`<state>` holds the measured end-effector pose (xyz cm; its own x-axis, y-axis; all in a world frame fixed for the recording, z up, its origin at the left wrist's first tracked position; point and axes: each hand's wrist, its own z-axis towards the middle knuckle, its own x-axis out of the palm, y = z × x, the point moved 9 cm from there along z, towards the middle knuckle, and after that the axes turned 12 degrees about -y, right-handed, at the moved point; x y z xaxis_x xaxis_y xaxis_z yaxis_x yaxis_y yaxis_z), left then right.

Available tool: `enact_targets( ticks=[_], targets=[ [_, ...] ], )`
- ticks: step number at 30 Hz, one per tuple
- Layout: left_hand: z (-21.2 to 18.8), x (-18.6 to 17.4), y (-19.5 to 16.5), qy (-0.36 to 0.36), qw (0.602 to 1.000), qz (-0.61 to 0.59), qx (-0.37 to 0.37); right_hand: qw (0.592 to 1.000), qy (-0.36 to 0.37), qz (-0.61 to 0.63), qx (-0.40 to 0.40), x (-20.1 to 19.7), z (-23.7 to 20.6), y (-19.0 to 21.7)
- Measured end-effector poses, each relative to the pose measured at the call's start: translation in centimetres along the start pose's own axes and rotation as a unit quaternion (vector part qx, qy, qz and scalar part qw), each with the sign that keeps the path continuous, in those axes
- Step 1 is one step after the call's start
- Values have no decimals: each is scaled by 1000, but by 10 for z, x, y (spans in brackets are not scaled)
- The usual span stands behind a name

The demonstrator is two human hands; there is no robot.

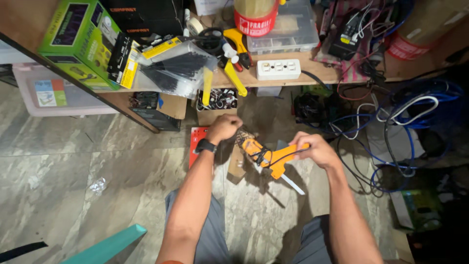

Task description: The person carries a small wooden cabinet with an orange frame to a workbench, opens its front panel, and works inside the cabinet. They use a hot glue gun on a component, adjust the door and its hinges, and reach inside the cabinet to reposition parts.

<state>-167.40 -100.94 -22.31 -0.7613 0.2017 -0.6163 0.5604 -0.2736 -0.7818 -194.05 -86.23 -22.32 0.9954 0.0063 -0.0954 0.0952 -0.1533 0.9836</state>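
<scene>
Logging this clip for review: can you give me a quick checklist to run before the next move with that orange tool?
1. Left hand grips one end of the orange plastic hand tool: ok.
2. Right hand grips the other end: ok.
3. Black cord wraps the tool's middle: ok; tightness cannot tell.
4. Pale strip hangs free below the tool: ok.
5. Tool is held above the grey stone floor, not resting: ok.

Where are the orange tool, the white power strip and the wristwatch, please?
Orange tool [273,159]: head view, on its orange body.
White power strip [278,69]: head view, on its top face.
Wristwatch [205,145]: head view, on its black band.
</scene>
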Motion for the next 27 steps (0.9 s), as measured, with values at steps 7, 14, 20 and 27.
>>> enact_targets(
  ticks=[7, 14, 20, 27],
  targets=[
    [-11, 60, 40, 177, 984, 11, -36, 966, -49, 249, 41, -21, 11, -17],
    [-46, 121, 9, 328, 927, -145, 109, 942, -221, 236, 85, -30, 33, -47],
    [-75, 150, 25, 315, 949, 0, 8, 905, -339, 241, 87, -38, 33, -48],
    [-81, 151, 38, 114, 991, 55, -40, 880, -383, 263, 98, -45, 27, -60]
  ],
)
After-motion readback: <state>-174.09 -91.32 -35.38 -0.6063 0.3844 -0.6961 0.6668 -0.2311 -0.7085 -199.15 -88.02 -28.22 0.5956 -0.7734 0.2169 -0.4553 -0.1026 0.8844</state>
